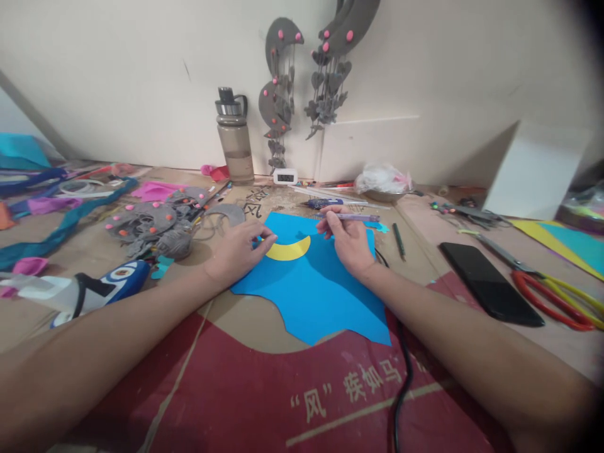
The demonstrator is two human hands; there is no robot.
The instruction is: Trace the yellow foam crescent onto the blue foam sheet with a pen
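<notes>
A blue sheet (325,289) with a cut, wavy lower edge lies on the cardboard in the middle. On its upper left part rests a yellow crescent (289,250). My left hand (240,248) is at the sheet's left edge, its thumb and fingers curled near the crescent's left end; whatever might be between the fingertips is too small to make out. My right hand (348,239), over the sheet's upper right, has its fingers closed round a purple pen (361,217) that points left.
A grey felt pile (163,217) and a glue gun (101,289) are on the left. A bottle (234,141) and small clock (285,177) stand behind. On the right lie a phone (488,283), scissors (550,299) and a green pencil (399,241). A black cable (404,371) runs down the front.
</notes>
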